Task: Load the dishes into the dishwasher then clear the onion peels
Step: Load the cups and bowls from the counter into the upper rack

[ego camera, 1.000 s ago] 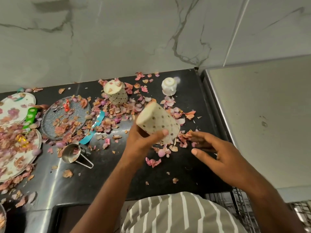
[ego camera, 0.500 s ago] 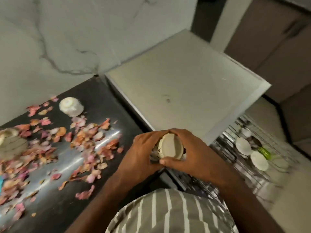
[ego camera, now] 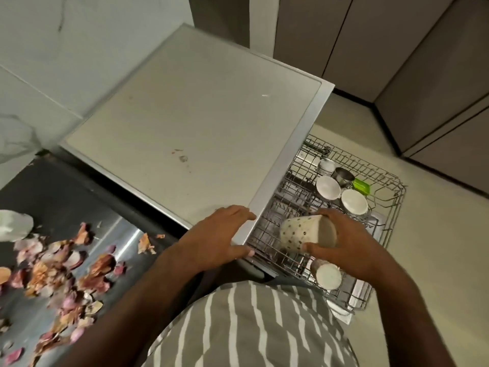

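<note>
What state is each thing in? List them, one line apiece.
Spotted cup: on its side, gripped by the right hand over the rack.
Left hand: open, resting on the dishwasher's top edge.
Dishwasher rack: pulled out, partly loaded.
Two white bowls: in the rack.
Onion peels: scattered on the counter.

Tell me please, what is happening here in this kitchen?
A person is loading a dishwasher. The right hand holds a dotted cup on its side over the pulled-out wire rack, which already carries two white bowls, a steel cup, a green item and another cup. The left hand rests open on the corner of the dishwasher top. Onion peels lie scattered on the dark counter, not yet cleared.
</note>
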The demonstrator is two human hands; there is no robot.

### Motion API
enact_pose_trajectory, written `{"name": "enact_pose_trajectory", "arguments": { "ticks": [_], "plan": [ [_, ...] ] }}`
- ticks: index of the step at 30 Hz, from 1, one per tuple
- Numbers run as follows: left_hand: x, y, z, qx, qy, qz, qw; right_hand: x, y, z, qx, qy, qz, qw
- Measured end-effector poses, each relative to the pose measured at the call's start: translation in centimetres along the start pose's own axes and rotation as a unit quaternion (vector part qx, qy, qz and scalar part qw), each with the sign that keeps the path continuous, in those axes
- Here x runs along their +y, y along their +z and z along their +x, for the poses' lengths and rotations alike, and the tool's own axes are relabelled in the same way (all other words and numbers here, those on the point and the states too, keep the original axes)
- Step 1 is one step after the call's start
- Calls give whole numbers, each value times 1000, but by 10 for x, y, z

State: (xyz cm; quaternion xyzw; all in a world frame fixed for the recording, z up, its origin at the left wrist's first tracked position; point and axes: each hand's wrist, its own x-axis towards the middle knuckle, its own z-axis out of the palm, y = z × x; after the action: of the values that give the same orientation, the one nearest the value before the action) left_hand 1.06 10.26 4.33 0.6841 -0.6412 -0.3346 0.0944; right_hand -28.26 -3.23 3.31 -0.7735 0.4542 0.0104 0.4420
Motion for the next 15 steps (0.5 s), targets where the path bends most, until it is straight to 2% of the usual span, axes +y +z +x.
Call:
{"name": "enact_pose_trajectory", "arguments": {
  "ticks": [6,10,15],
  "plan": [
    [2,-5,15,-16,-35,17,999,79,-13,42,33,100,-84,991],
    [2,-5,15,-14,-63,-2,998,108,9,83,-22,101,-153,983],
    [8,-1,9,-2,-119,-23,993,115,63,124,-113,50,-243,962]
  ]
}}
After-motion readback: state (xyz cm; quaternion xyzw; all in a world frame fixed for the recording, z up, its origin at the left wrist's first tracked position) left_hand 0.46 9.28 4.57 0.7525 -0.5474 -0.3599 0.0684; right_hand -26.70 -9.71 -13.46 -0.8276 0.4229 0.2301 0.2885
